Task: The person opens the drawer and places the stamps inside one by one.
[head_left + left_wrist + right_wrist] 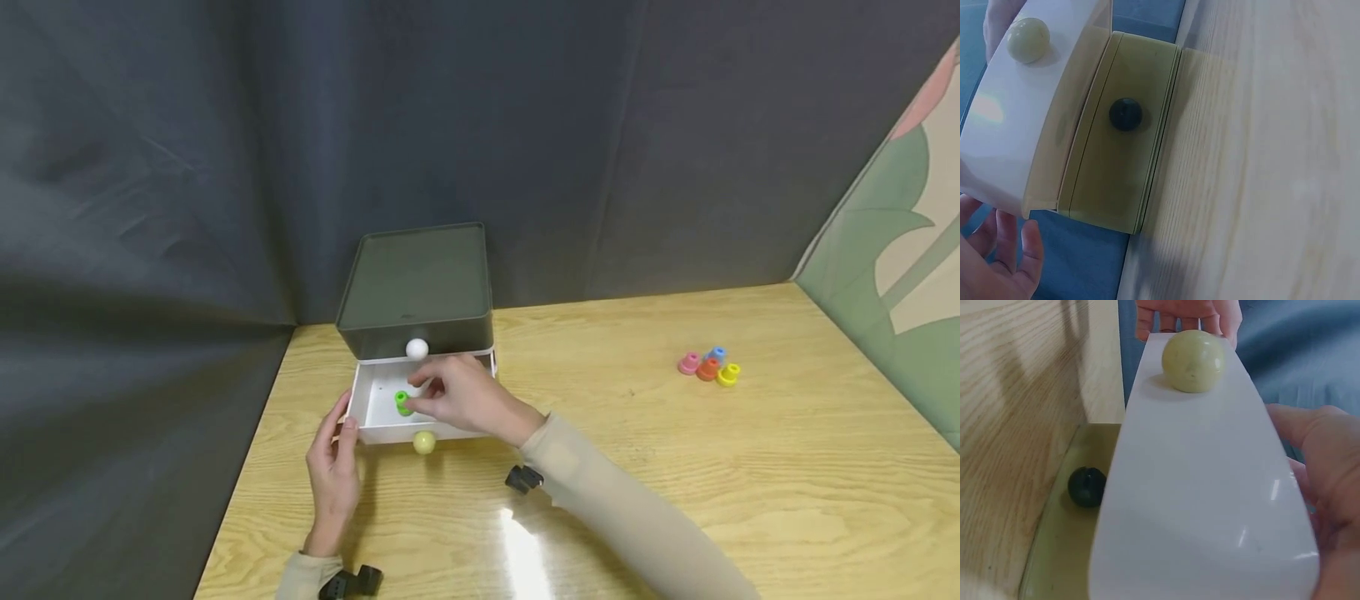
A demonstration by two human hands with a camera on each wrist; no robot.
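A small green stepped peg with a hole in its top stands in the white pulled-out drawer of a dark box. Over the drawer, my right hand has its thumb tip right beside the peg. Its index finger is bent, with a gap between finger and thumb; whether the thumb touches the peg I cannot tell. My left hand holds the drawer's left front corner, thumb at the front and fingers along the side. A pale yellow knob is on the drawer front. Neither wrist view shows the peg.
The dark drawer box stands against a dark curtain, with a white knob above the open drawer. A lower drawer has a dark knob. Pink, blue, red and yellow pegs cluster at right.
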